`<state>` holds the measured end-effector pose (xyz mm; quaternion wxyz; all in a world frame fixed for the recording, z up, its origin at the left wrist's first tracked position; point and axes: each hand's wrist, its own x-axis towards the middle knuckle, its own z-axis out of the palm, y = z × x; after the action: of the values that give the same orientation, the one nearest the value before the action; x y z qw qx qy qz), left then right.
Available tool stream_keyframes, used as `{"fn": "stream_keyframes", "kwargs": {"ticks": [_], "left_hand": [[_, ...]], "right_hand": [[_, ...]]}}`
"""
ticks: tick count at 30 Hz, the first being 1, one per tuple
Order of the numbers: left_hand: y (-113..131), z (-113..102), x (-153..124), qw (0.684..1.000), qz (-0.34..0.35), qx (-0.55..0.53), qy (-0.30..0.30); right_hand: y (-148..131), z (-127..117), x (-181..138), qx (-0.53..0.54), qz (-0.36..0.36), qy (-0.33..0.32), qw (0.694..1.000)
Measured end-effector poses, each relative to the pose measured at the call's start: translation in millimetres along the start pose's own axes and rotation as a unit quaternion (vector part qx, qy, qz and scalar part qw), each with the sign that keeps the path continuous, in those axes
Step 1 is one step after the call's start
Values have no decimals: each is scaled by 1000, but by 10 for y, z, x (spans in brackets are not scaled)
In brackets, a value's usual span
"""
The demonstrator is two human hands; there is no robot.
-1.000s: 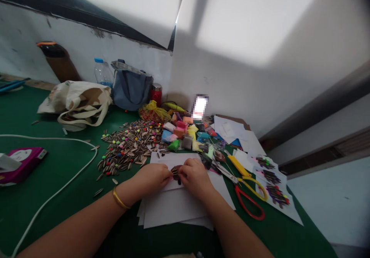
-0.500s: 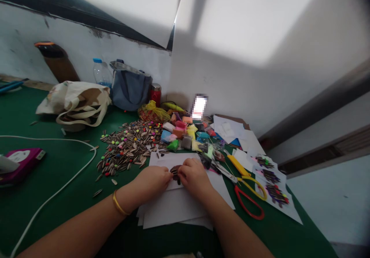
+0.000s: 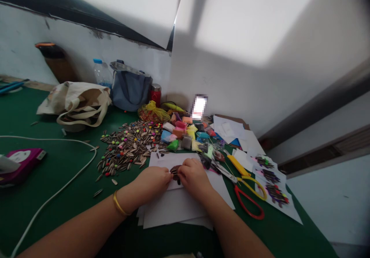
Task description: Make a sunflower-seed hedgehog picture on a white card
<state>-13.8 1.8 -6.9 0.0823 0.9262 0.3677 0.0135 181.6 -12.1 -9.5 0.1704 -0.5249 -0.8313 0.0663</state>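
Observation:
Over a stack of white paper (image 3: 179, 208), my left hand (image 3: 156, 177) and my right hand (image 3: 194, 175) meet with fingers closed around a small dark brown piece striped with sunflower seeds (image 3: 175, 170). The left fingertips touch its left side. On the opposite side, the right thumb and fingers pinch it and cover part of it. A dark spot lies on the paper just beneath the piece. Beyond the left hand spreads a heap of striped sunflower seeds (image 3: 124, 152) mixed with coloured bits. Small bags of coloured clay (image 3: 185, 134) lie behind the paper.
Scissors (image 3: 250, 196) with red and yellow handles and a yellow utility knife (image 3: 238, 165) lie right of the paper. Further right, a sheet (image 3: 285, 209) bears several seed figures. A white cable (image 3: 69, 184) crosses the left side. Bags, bottles and a phone (image 3: 199, 107) stand behind.

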Motion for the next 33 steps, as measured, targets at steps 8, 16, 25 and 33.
{"fn": "stream_keyframes", "kwargs": {"ticks": [8, 16, 25, 33], "left_hand": [[14, -31, 3, 1000, -10, 13, -9], [12, -115, -9, 999, -26, -25, 15], [-295, -156, -27, 990, -128, -51, 18], [-273, -207, -28, 993, -114, 17, -8]], "right_hand": [[11, 11, 6, 0, 2, -2, 1000], [31, -26, -8, 7, 6, 11, 1000], [199, -117, -6, 2, 63, -14, 998], [166, -101, 8, -37, 123, -92, 987]]}}
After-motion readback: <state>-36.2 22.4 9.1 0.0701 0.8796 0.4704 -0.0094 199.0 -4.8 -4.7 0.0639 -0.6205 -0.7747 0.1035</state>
